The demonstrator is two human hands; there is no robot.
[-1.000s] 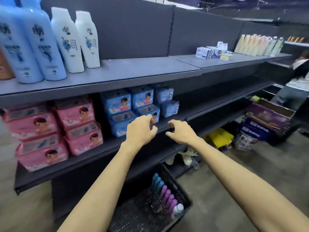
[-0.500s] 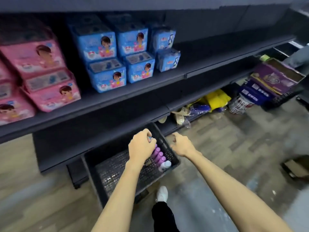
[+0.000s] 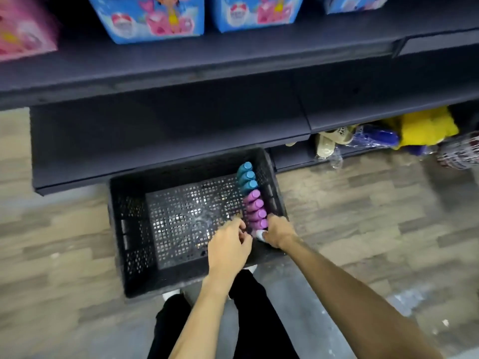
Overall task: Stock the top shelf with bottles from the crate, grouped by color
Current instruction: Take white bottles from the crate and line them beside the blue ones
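Picking stage: right grip [image 3: 278,233] clasps the white bottle [image 3: 259,234] in the crate [image 3: 121,242]; left grip [image 3: 230,246] beside it, hold unclear. Next, a straight lift.

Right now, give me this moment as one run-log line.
stage: picking from crate | left hand: beside white-capped bottle | right hand: at white-capped bottle, grip unclear | in crate: teal bottles, purple bottles

hands [image 3: 229,246] lowered into crate [image 3: 134,229], now flanking white bottle [image 3: 259,233]
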